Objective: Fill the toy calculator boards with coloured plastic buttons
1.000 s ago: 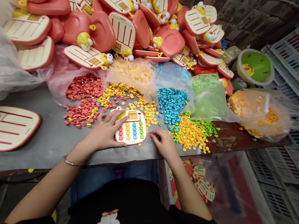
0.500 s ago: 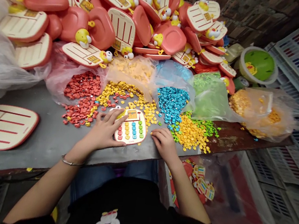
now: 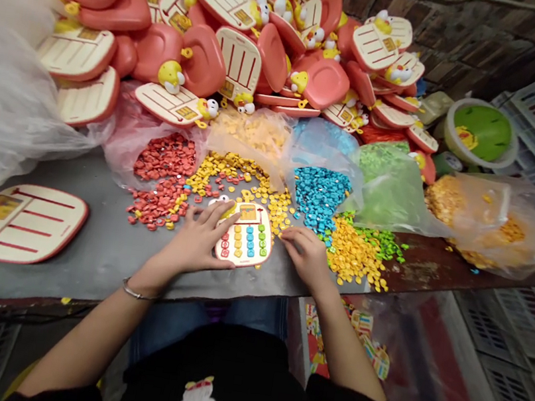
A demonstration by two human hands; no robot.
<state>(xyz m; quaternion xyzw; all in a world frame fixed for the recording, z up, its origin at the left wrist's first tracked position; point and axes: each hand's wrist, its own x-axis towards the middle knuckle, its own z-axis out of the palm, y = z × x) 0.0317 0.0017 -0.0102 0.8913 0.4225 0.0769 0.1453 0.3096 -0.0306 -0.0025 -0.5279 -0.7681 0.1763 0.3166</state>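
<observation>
My left hand [image 3: 194, 240] grips the left side of a cream-and-red toy board [image 3: 244, 240], its fingers over the far left edge and the thumb along the near edge. Short columns of red, yellow, blue and green pieces sit on the board's face. Right of the board, my right hand [image 3: 306, 256] is pinched; a small yellow piece [image 3: 280, 234] shows at its fingertips, just apart from the board. Loose red pieces [image 3: 159, 201], yellow pieces [image 3: 279, 209] and blue pieces [image 3: 321, 195] lie beyond the hands. More yellow pieces [image 3: 355, 252] lie right of my right hand.
Another toy board [image 3: 35, 226] lies at the left of the grey table [image 3: 106, 270]. Many boards [image 3: 238, 62] are heaped at the back, behind plastic bags of pieces [image 3: 389, 192]. A green-lined bowl [image 3: 483, 132] stands back right. Below the right table edge is a plastic-lined box [image 3: 425, 358].
The whole view has shifted, so the table and hands appear slightly further right and lower. Both hands keep nearly the same pose by the board.
</observation>
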